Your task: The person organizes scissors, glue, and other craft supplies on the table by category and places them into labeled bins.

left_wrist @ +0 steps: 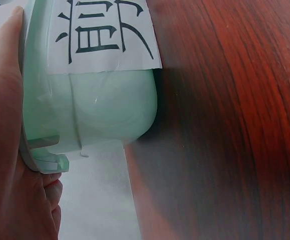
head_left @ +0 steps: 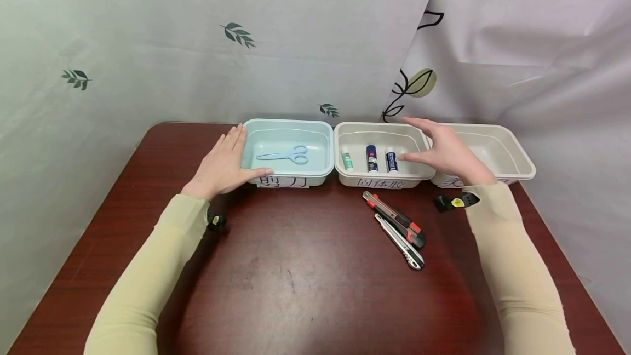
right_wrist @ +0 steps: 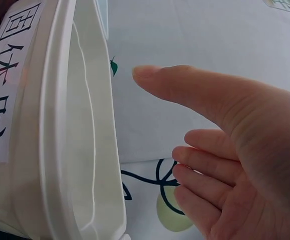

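My left hand rests at the left end of a light blue plastic bin, fingers straight and thumb along the front rim. In that bin lies a pair of light blue scissors. Over the right end of the middle beige bin hovers my right hand, thumb and fingers spread with nothing between them. That bin holds a green-and-white glue stick and two dark blue glue sticks, one central and one farther right. The right wrist view shows the hand beside the bin's rim.
Two utility knives lie before the middle bin: a red-and-black one and a silver one. A third beige bin stands at the right, partly behind my right hand. Paper labels front the bins. A patterned curtain hangs behind the table.
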Tool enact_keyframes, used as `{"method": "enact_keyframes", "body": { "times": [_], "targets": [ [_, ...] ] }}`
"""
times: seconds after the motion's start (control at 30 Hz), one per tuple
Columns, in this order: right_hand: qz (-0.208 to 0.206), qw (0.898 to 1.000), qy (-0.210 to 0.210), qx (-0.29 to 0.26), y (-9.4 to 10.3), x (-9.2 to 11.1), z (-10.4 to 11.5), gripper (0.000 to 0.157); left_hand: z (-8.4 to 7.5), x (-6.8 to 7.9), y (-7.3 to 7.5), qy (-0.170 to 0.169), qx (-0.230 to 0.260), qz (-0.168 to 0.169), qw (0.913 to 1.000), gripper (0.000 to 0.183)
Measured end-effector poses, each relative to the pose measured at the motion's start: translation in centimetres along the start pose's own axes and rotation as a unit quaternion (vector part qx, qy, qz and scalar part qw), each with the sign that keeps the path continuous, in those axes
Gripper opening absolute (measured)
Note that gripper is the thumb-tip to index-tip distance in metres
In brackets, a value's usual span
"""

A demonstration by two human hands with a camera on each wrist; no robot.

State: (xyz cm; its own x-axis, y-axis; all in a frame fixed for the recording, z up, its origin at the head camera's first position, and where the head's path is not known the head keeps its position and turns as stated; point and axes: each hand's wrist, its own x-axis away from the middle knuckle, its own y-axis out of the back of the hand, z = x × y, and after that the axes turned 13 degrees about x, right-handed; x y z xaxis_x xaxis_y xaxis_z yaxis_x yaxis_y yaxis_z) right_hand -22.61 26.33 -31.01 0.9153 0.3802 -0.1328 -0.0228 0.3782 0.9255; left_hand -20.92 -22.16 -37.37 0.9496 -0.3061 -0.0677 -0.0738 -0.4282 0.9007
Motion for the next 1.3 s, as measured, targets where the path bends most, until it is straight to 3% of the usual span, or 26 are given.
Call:
{"method": "enact_keyframes", "body": {
  "times": [1.3],
  "targets": [
    [-0.041, 0.997, 0.047, 0.041, 1.2, 3.2, 2.1, 0.075, 0.0, 0.0, 0.0, -0.002, -0.002, -0.001, 1.0, 0.124]
  ]
}}
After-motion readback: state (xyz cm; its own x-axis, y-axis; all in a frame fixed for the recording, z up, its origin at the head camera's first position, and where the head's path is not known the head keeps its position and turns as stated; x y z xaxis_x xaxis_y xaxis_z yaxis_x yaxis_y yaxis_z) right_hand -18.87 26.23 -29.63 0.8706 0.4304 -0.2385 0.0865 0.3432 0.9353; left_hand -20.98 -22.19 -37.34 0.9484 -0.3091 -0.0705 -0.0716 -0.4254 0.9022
